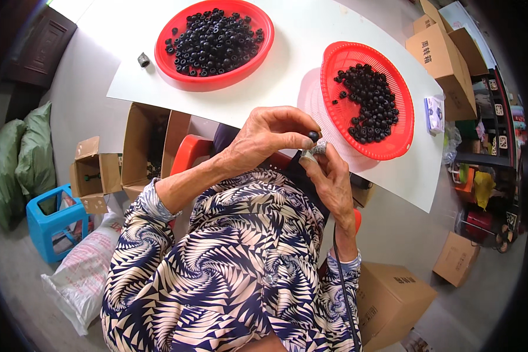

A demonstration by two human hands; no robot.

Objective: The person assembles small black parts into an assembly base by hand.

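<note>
My left hand (pixel 268 134) pinches a small round black bead-like part (pixel 314 136) between thumb and fingertips, just past the table's near edge. Close against it is my right hand (pixel 332 182), its thumb and index finger bent together. Grey wrapping (pixel 320 148) covers those two fingertips, and whether anything sits between them is hidden. Beyond my hands, a red oval tray (pixel 268 50) holds a heap of black parts with open holes. Nearer on the right, a red mesh basket (pixel 406 108) carries more black rounded parts, bunched to one side.
A white table (pixel 299 35) spans the front. On it lie a small grey piece (pixel 143 60) and a white-and-blue packet (pixel 434 115). Cardboard boxes (pixel 393 302) stand around me. To the left are a blue stool (pixel 56 223), a white sack (pixel 88 270) and green sacks (pixel 35 158).
</note>
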